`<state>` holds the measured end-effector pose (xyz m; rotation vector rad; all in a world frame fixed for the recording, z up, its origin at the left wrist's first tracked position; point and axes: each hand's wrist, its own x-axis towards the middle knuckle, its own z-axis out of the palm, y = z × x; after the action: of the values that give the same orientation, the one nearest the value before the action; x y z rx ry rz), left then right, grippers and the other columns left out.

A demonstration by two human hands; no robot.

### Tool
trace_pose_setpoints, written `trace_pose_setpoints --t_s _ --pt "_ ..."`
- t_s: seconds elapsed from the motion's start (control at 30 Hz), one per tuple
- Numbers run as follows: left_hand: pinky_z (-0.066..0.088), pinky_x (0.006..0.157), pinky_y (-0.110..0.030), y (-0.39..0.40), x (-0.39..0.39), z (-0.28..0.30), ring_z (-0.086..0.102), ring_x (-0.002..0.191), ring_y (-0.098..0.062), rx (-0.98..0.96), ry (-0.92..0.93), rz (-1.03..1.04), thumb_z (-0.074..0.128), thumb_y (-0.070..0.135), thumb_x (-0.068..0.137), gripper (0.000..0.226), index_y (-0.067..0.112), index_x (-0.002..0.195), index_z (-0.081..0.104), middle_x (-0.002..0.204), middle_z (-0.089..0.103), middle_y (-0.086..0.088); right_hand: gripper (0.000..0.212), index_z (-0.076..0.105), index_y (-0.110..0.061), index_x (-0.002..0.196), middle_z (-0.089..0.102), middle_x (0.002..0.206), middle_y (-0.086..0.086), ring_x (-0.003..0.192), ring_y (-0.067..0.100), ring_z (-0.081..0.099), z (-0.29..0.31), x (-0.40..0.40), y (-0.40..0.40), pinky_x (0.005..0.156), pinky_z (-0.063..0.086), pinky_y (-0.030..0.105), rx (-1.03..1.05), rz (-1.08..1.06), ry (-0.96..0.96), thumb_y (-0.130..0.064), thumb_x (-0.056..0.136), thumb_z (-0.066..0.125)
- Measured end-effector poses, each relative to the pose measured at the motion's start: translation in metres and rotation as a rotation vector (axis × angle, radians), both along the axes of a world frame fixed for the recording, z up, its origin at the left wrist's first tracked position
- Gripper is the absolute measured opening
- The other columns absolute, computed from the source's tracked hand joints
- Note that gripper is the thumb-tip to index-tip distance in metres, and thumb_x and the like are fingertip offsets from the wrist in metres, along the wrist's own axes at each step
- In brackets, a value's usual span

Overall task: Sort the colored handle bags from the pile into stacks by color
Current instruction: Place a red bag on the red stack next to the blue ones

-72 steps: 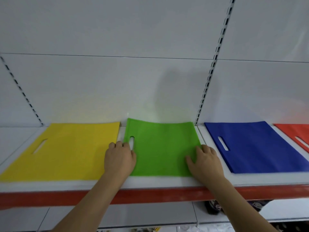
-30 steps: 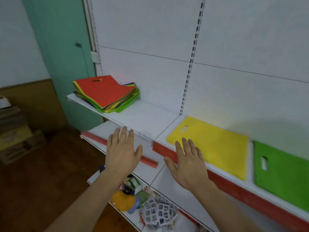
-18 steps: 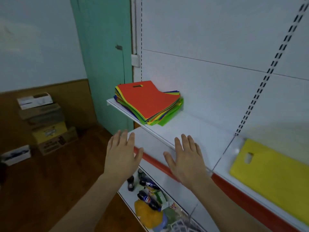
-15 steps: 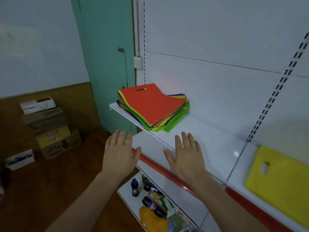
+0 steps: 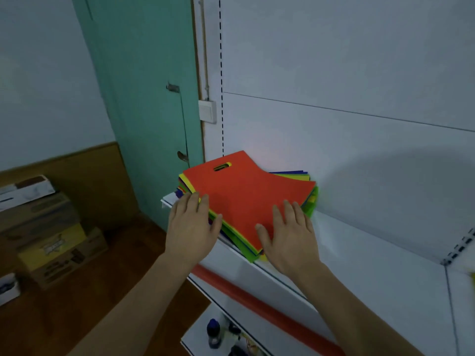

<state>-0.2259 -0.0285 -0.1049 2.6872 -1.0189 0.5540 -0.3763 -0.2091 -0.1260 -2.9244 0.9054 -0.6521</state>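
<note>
Fingers (image 5: 290,214) flat on red bag (image 5: 246,194), pile (image 5: 312,201) beneath

A: How many piles (image 5: 246,201), and how many bags in it?
B: One pile. One red bag (image 5: 246,199) on top; beneath it, yellow, green and blue edges, too closely packed to count.

A: Hands?
B: Two: left hand (image 5: 191,227), right hand (image 5: 290,236).

A: Shelves?
B: Three levels: one top shelf (image 5: 359,258), one with a red strip (image 5: 257,299), one lower (image 5: 195,337).

A: Bottles?
B: One (image 5: 213,332) plainly visible on the lowest shelf; the rest are unclear.

A: Boxes?
B: At least three, stacked (image 5: 43,227) on the floor (image 5: 77,312). One door (image 5: 144,98), one wall switch (image 5: 207,111).
</note>
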Motion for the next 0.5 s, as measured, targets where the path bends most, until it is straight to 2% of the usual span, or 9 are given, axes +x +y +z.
trace_pose_setpoints --t_s 0.23,0.37,0.43,0.5 --pt "0.030 0.122 -0.053 -0.033 0.098 -0.002 0.038 0.146 -0.035 -0.003 -0.036 -0.169 0.034 0.056 0.103 0.070 0.008 0.150 0.050 0.153 0.051 -0.014 0.084 0.053 -0.014 0.150 0.049 0.156 0.015 0.146 0.038 0.039 0.003 0.056 0.005 0.118 0.034 0.056 -0.001 -0.237 0.107 -0.071 0.096 0.022" --pt "0.027 0.123 -0.056 -0.044 0.142 -0.002 0.034 0.146 -0.039 0.046 -0.064 -0.209 0.043 0.060 0.099 0.080 0.000 0.152 0.045 0.154 0.046 -0.019 0.080 0.058 -0.020 0.139 0.059 0.137 0.006 0.129 0.033 0.050 0.001 0.070 0.014 0.108 0.040 0.052 -0.006 -0.359 0.180 -0.073 0.094 0.016" --pt "0.025 0.122 -0.057 -0.044 0.154 -0.008 0.032 0.147 -0.040 0.085 -0.062 -0.221 0.040 0.064 0.098 0.086 -0.002 0.153 0.043 0.156 0.043 -0.020 0.079 0.060 -0.020 0.138 0.059 0.140 0.007 0.130 0.033 0.050 -0.005 0.073 0.018 0.111 0.039 0.051 -0.002 -0.390 0.188 -0.071 0.096 0.015" --pt "0.021 0.122 -0.060 -0.044 0.154 -0.011 0.030 0.149 -0.040 0.100 -0.084 -0.271 0.040 0.061 0.100 0.078 0.002 0.151 0.048 0.157 0.044 -0.019 0.078 0.061 -0.018 0.139 0.059 0.142 0.009 0.132 0.034 0.050 -0.012 0.072 0.019 0.114 0.038 0.052 -0.009 -0.410 0.162 -0.069 0.098 0.018"
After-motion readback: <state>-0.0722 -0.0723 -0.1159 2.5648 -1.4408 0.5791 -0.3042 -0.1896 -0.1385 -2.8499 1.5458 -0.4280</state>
